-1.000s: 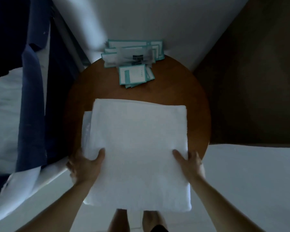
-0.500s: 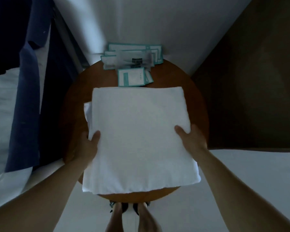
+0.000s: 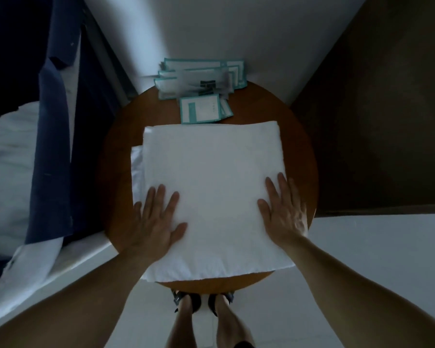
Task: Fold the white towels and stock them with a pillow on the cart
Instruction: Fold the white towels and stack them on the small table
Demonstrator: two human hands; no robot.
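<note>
While left hand (image 3: 156,222) and right hand (image 3: 283,214) lie flat on it, grip apart, the towel (image 3: 211,172) runs lengthwise away across the surface (image 3: 300,151).

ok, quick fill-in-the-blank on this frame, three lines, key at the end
The folded white towel lies on a ____ wooden table.
The left hand and right hand both press flat, fingers straight, on the ____.
The blue cloth hangs on the person's ____ side.
Missing words: round; towel; left.
</note>
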